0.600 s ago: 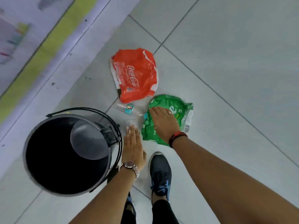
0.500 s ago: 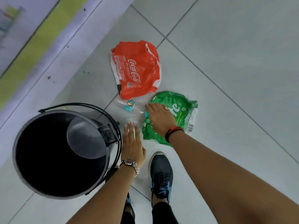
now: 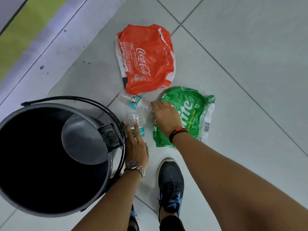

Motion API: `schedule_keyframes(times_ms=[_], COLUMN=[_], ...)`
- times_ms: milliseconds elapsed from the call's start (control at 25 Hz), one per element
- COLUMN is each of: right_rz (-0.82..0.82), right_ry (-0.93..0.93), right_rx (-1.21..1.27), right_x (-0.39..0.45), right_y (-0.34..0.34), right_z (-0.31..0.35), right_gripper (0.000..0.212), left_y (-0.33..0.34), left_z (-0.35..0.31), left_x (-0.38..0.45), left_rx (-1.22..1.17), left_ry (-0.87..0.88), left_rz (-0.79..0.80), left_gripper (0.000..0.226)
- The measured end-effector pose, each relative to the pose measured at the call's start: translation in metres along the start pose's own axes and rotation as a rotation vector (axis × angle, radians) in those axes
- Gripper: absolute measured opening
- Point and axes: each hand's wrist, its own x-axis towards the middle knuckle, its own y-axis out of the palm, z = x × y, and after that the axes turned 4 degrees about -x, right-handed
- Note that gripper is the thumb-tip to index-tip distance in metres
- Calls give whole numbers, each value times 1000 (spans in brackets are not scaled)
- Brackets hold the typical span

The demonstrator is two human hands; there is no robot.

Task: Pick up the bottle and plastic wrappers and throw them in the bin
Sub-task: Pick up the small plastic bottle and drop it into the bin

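Bare forearms, no sleeves. Left wrist: metal link-bracelet watch (image 3: 134,167), dark round dial. Right wrist: black and red bands (image 3: 178,132). Right hand (image 3: 166,118) has a ring (image 3: 172,106) on one finger. Dark mesh sneaker (image 3: 171,185) with blue side accents, dark laces, white sole edge. Black trouser hem above it.

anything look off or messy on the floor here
Yes, litter lies on the tiles beside the open bin: a crumpled red wrapper, a crumpled green wrapper under the right hand, and two clear plastic bottles, one below the red wrapper, one at the left hand.
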Motion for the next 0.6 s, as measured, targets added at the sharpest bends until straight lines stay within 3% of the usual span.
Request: schedule_keyframes(times_ms=[240, 400, 600], right_rz=[-9, -62, -103], right_ry=[143, 293, 330], right_rx=[142, 164, 217], right_x=[-51, -98, -130], right_y=[-80, -153, -232], right_z=[-7, -24, -9], right_gripper=[34, 37, 45], left_y=[-50, -89, -174], left_z=[-49, -104, -115], left_x=[-46, -86, -122], left_rx=[65, 52, 106], left_ry=[92, 218, 332], left_rz=[60, 72, -24], left_gripper=[88, 96, 95])
